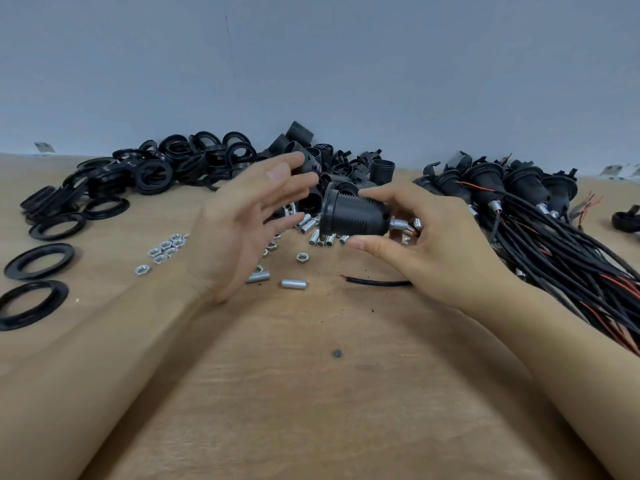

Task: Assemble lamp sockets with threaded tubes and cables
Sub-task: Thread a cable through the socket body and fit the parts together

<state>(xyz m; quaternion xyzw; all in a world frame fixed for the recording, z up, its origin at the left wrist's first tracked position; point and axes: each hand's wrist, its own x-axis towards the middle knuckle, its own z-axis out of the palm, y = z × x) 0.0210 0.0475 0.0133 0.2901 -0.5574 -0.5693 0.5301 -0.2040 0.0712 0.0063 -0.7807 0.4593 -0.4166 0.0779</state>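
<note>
Black plastic forms the body of the lamp socket (353, 216), which is held above the wooden table (311, 393) on its side, wide flanged mouth to the left. A short metal threaded tube (401, 224) projects from its narrow end on the right. The right hand (426, 244) grips the socket: the index finger curls over the top of the body, the thumb presses from below, and the other fingers curl behind the tube. The left hand (242, 220) is open, fingers straight and spread, palm facing the flange and just beside it. Whether it touches the flange cannot be told.

No cable is seen in the held socket, so that step appears not yet done. A single loose cable (377, 281) lies on the table under the right hand.

Risks from this position:

- The grip is a two-point pinch on a smooth, rounded body. A push from the left palm could roll the socket out of it.
- If the tube is only part-threaded, turning the body could back it out or cross the thread.
- A dropped socket would land among the loose tubes (320, 237) and nuts (166, 249) directly below and scatter them.
- The pile of finished sockets with cables (540, 216) lies just beside the right wrist; a sweep of the forearm could snag a wire.

Threaded rings (114, 181) lie well apart at left.
</note>
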